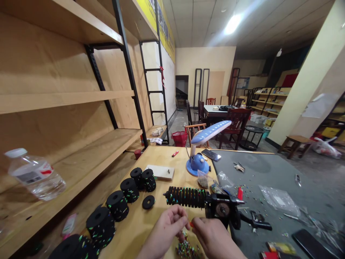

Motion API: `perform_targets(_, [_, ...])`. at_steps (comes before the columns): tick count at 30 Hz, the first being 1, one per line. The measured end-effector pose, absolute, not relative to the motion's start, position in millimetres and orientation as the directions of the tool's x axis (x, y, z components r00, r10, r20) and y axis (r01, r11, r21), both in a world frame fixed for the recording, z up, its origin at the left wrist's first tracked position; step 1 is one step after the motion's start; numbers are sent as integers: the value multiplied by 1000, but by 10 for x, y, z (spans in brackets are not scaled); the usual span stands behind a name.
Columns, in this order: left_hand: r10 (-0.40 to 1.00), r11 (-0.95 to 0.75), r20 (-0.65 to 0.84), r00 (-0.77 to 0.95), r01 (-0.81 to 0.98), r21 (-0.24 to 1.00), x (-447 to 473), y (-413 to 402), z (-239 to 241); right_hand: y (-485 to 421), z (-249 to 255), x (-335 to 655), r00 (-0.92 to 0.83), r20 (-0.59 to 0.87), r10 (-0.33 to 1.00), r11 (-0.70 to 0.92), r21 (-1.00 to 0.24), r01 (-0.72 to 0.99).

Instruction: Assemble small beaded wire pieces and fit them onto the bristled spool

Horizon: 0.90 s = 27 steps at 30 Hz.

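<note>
My left hand (171, 225) is closed, its fingertips pinched near the middle of the table's front; what they hold is hidden. Close beside it, my right hand (211, 233) pinches a tiny red piece (191, 224), too small to name. Below both hands lies a heap of small multicoloured pieces (188, 249). Just beyond them is a horizontal spindle of stacked black discs (185, 197) with coloured bits stuck along it. It runs into a black clamp-like machine (223, 208) with a crank handle (260, 225) on its right.
Several speckled black rolls (118, 205) and one loose black disc (148, 202) stand on the left. A blue desk lamp (198, 163), a phone (211, 154) and small plastic bags (202, 179) are behind. Lighters (281, 248) and another phone (314, 242) lie right.
</note>
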<state>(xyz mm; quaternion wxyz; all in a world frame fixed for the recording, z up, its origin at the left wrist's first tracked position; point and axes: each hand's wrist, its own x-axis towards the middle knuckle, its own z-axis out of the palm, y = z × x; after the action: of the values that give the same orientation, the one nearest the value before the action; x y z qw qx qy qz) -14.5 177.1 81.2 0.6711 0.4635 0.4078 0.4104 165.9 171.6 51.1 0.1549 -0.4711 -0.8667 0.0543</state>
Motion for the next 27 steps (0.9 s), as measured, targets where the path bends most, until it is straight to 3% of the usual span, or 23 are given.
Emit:
perform_targets(5, [929,187,-146,341,-90,978,-163,1719,741,1603,542,1678,-575,188,797,603,-318,732])
perform_targets(11, [912,193,-169,373,-28,981,-252,1677,589,1465,769,1734,-635,-28,772,473,-643,603])
perform_targets(14, [930,17,-10,368,-15,1000,-297,1652,583,1460,779,1767,-609,-54,791,394,-717,575])
perform_targets(16, [893,-226,188,408,45,973,-329,1660,569,1483,766,1780,-630,-38,775,377,-773,510])
perform_targets(20, [654,-723,515,555,259,640,-389,1749,468,1530,760,1799,-682,10,731,296,-906,303])
perform_targets(23, [561,-820,564,606,313,479,-385,1788,379,1541,711,1815,-691,-18,722,112,-983,143])
perform_targets(27, [643,-762,576,506,339,552,-295,1666,317,1538,618,1817,-669,-57,741,-91,-996,-17])
